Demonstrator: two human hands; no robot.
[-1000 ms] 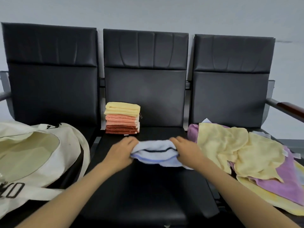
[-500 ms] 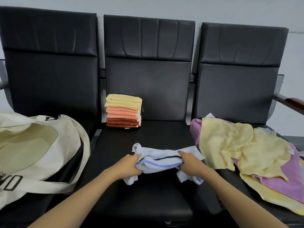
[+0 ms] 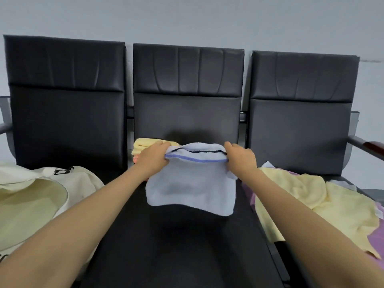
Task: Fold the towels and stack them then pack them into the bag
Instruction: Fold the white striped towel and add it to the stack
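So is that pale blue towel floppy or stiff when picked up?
Probably floppy: the pale blue towel hangs limp from the left hand and right hand, lower edge curving. Likely light, since pinches at its top corners carry it.

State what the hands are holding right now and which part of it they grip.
Both hands grip the light blue towel by its striped top edge: the left hand at the left corner, the right hand at the right corner. The rest hangs free.
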